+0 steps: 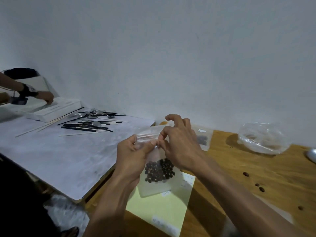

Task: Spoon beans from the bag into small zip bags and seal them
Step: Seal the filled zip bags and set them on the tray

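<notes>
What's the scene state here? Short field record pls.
left hand: pinches zip bag top
right hand: pinches same top edge
zip bag: held upright above yellow sheet, beans pooled at bottom
seal: cannot tell if closed
second bag: flat on wooden table, dark beans inside
source bag: far right, open
loose beans: on table, right
spoon: right edge, idle

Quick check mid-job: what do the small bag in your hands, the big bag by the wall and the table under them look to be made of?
Small bag: thin clear plastic film, slightly frosted; dark beans show through it.
Big bag: thinner glossy clear plastic, crumpled, with shiny highlights.
Table: looks like wood or wood veneer, with yellow-brown grain and a dull finish.
</notes>
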